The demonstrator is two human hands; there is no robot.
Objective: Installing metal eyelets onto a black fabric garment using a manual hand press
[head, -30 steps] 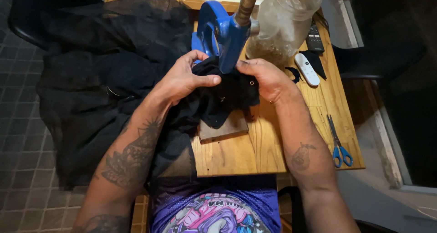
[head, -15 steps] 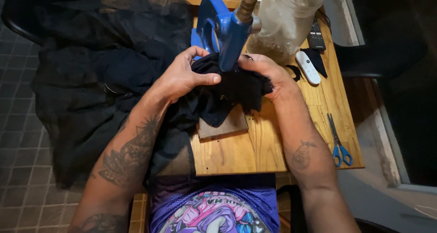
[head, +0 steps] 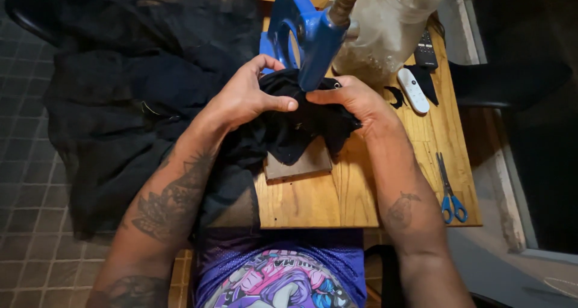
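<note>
Both hands hold a bunch of black fabric [head: 289,133] under the head of a blue hand press [head: 310,37] on a small wooden table [head: 337,200]. My left hand [head: 244,97] pinches the cloth from the left, thumb pointing right. My right hand [head: 355,100] grips it from the right, thumb tips nearly meeting beneath the press. The fabric drapes over a wooden block [head: 301,166] and spills off the table's left side onto a large dark heap [head: 132,91].
Blue-handled scissors [head: 448,190] lie near the table's right edge. A white remote [head: 413,89] and a black remote [head: 426,49] sit at the back right, beside a clear plastic jar [head: 391,25]. Tiled floor is on the left.
The hands have lifted the fabric slightly and brought it closer under the press head, with the thumbs now drawn together. The view has shifted down a little.
</note>
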